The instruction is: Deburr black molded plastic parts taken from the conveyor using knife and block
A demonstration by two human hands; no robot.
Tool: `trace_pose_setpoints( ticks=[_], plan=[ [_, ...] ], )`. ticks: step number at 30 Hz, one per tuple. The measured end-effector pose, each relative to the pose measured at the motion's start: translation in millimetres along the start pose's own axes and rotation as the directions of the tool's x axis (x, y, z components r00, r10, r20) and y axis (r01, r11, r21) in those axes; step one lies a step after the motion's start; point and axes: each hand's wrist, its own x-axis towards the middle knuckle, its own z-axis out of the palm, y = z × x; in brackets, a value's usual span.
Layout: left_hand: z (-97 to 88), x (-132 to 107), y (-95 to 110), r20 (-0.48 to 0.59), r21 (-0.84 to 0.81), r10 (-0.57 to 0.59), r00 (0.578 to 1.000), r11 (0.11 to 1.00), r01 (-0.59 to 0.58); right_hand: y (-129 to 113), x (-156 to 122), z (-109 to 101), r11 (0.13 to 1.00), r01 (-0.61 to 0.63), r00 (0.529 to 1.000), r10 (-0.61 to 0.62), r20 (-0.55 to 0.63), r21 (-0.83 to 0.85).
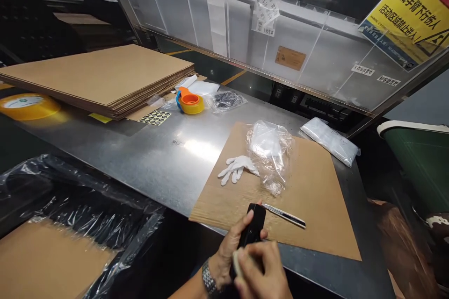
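My left hand point(228, 245), with a metal-banded watch on its wrist, is wrapped round a long black object point(255, 223), whose kind I cannot make out. Its far end points away over the table's front edge. My right hand point(264, 268) is closed in a pinch on a small pale piece point(237, 264) against the near part of the black object; motion blurs it. Just beyond lies a box cutter point(286, 216) on a flat cardboard sheet point(315, 187). A white glove point(236, 168) and a clear plastic bag with white contents point(268, 142) rest on the same sheet.
A metal table point(168, 159) carries a stack of cardboard point(105, 72), an orange tape dispenser point(190, 102), a yellow tape roll point(30, 105), a sticker sheet point(155, 117) and a white plastic packet point(329, 140). A plastic-lined box point(115, 215) stands left, a green bin point(417, 163) right.
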Motion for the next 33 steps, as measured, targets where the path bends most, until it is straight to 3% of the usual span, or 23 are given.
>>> trace_pose_setpoints(
  ticks=[3, 6, 9, 12, 14, 17, 19, 23, 26, 30, 33],
  plan=[
    [1.0, 0.8, 0.3, 0.072, -0.131, -0.052, 0.996, 0.989, 0.061, 10.8, 5.0, -8.6, 0.998, 0.050, 0.997, -0.048, -0.054, 0.026],
    [-3.7, 6.3, 3.7, 0.109, -0.245, 0.043, 0.993, 0.969, -0.015, 15.4, 3.8, -11.7, 0.996, 0.051, 0.996, -0.045, -0.077, 0.074],
    [-7.4, 13.7, 6.0, 0.068, -0.292, 0.109, 0.992, 0.953, -0.085, 10.5, 0.3, -6.4, 0.992, 0.067, 0.995, -0.059, -0.077, 0.109],
    [-5.9, 19.0, 5.2, -0.052, -0.337, 0.048, 0.998, 0.939, -0.062, 3.1, 0.8, 1.2, 0.994, 0.109, 0.991, -0.107, -0.083, 0.018],
    [-2.5, 19.2, 4.9, -0.092, -0.408, -0.053, 0.994, 0.913, 0.011, 2.6, 1.8, 4.1, 0.982, 0.159, 0.981, -0.168, -0.095, -0.097],
    [3.8, 14.4, 8.5, -0.046, -0.499, -0.146, 0.988, 0.860, 0.104, 12.5, -0.6, 3.6, 0.935, 0.279, 0.937, -0.315, -0.152, -0.218],
    [7.8, 9.8, 13.9, -0.030, -0.502, -0.118, 0.993, 0.861, 0.087, 27.2, -4.7, -0.7, 0.929, 0.274, 0.916, -0.331, -0.226, -0.248],
    [13.9, 2.1, 21.1, -0.119, -0.265, 0.005, 0.993, 0.963, -0.037, 81.1, -7.9, -22.4, 0.962, 0.012, 0.957, -0.090, -0.276, -0.273],
    [16.5, -3.3, 17.5, -0.134, 0.012, 0.133, 0.982, 0.991, -0.132, 138.8, -2.5, -45.0, 0.888, -0.262, 0.938, 0.144, -0.314, -0.377],
    [15.8, -13.6, 10.4, -0.023, 0.355, 0.410, 0.912, 0.856, -0.376, 202.0, 6.7, -65.0, 0.835, -0.379, 0.911, 0.258, -0.323, -0.400],
    [10.3, -20.6, 8.4, -0.027, 0.532, 0.487, 0.873, 0.746, -0.399, 211.9, 13.0, -66.4, 0.831, -0.404, 0.908, 0.311, -0.282, -0.383]
  ],
)
